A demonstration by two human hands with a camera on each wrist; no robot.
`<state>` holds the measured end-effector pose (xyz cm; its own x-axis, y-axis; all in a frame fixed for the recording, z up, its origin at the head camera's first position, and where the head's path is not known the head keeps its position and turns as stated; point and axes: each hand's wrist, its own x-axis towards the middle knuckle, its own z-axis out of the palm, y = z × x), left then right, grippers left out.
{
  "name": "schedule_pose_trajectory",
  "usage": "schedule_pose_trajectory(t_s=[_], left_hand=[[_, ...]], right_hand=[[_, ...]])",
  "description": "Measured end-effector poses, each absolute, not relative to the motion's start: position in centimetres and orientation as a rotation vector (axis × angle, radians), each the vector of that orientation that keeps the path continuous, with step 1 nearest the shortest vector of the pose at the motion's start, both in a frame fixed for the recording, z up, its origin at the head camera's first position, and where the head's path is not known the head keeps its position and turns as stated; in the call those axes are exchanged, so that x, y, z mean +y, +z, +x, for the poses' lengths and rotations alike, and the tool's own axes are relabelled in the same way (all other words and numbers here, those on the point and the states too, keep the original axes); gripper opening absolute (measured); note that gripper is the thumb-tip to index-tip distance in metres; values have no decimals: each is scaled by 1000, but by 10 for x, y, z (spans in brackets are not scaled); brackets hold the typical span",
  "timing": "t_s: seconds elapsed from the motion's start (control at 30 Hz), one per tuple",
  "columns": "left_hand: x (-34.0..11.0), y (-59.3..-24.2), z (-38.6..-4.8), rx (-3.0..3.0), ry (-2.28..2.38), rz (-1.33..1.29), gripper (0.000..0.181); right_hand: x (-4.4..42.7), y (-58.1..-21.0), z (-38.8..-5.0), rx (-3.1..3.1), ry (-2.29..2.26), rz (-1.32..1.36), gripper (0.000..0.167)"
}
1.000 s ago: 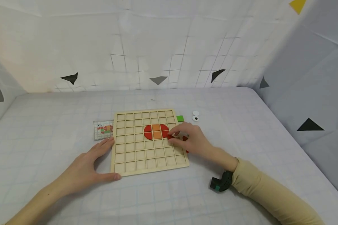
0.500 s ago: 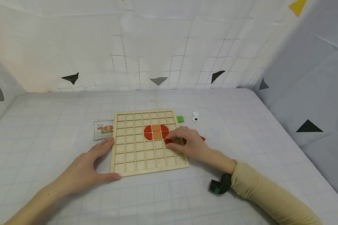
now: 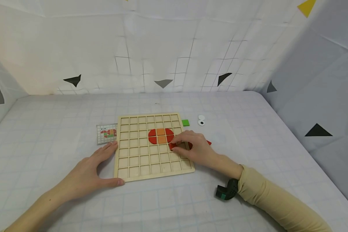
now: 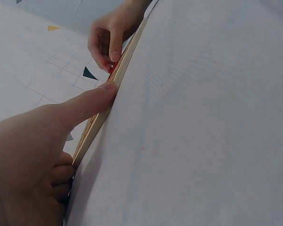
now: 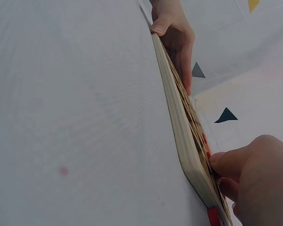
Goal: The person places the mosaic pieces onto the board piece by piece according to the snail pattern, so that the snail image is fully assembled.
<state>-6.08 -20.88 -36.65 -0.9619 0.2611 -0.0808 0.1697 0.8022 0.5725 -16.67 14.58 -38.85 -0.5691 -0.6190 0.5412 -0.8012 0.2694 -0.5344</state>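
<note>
A square wooden grid board [image 3: 150, 158] lies on the table. Red rounded pieces [image 3: 152, 132] and two orange squares [image 3: 160, 132] fill a block of its cells. My left hand [image 3: 81, 175] rests against the board's left side, fingers extended along the edge and thumb [image 4: 108, 88] touching the near left corner. Over the board's right part, my right hand [image 3: 198, 146] pinches a red piece [image 3: 172, 146] between thumb and index finger, at a cell just below the red and orange block. The fingers cover part of that piece, so its full shape is hidden.
A picture card [image 3: 106, 133] in a clear cover lies partly behind the board's left edge. Right of the board are a green piece [image 3: 186, 122], a white disc and an eye disc [image 3: 201, 122]. Another red piece [image 3: 209, 142] shows behind the right hand.
My right hand has moved slightly toward me with the red piece, which now sits lower at the cell. Between the last two frames the hand barely shifts. The left hand stays still.
</note>
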Motion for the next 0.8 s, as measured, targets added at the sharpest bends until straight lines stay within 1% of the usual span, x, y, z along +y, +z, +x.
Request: schedule_pose_trajectory(t_s=[0.67,0.8], left_hand=[[-210,-369,-61,2831,899,358,113],[-210,-368,-61,2830,896,357,113]], right_hand=[[146,-388,-167,-2288,1188,1374,19],[149,-382,-171,-2302,1155,1340,19]])
